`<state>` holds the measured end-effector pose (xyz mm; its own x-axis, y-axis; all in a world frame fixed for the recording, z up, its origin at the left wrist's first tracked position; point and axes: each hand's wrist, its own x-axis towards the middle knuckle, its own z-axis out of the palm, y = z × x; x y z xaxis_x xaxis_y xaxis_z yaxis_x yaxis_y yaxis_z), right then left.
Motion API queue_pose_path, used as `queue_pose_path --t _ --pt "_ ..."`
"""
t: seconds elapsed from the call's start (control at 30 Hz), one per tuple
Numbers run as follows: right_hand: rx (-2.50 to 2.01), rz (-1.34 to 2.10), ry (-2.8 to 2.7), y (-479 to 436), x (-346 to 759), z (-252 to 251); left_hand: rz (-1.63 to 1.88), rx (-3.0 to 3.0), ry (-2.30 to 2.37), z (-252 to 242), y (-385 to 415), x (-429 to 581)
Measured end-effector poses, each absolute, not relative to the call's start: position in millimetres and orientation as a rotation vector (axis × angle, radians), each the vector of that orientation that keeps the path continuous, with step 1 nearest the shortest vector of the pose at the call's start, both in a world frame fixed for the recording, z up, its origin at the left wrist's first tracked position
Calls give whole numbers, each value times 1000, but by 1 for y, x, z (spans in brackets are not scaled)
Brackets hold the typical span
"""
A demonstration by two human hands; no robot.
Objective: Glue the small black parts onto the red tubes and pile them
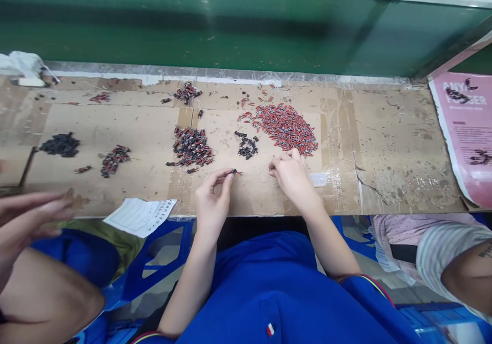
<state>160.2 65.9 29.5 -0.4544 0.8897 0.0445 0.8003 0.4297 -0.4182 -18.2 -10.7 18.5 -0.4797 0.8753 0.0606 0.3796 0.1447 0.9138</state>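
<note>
My left hand [214, 195] pinches a small black part with a red prong [238, 172] between thumb and fingertips, just above the cardboard. My right hand [294, 177] is closed in a pinch to the right of it; whatever its fingertips hold is too small to make out. Beyond the right hand lies a large heap of red-and-silver pieces [286, 127]. A small cluster of black pieces [248, 146] sits between the hands, farther back. Left of that is a pile of joined black-and-red parts [192, 146].
Cardboard [146, 123] covers the bench, backed by a green panel [230, 31]. At left lie black pieces [60, 144], black-and-red parts [115, 159] and a paper slip [140, 217] near another person's hand [33, 213]. A clear plastic piece [318, 180] and pink sheet [467, 139] are to the right.
</note>
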Motion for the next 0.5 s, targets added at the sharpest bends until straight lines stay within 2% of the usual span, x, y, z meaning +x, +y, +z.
queue_pose_path --t 0.17,0.5 --pt "-1442 725 -2298 63 153 43 1338 1130 1834 23 -11 -11" --pt "-1147 1510 -982 29 127 47 1425 957 1631 51 -12 13"
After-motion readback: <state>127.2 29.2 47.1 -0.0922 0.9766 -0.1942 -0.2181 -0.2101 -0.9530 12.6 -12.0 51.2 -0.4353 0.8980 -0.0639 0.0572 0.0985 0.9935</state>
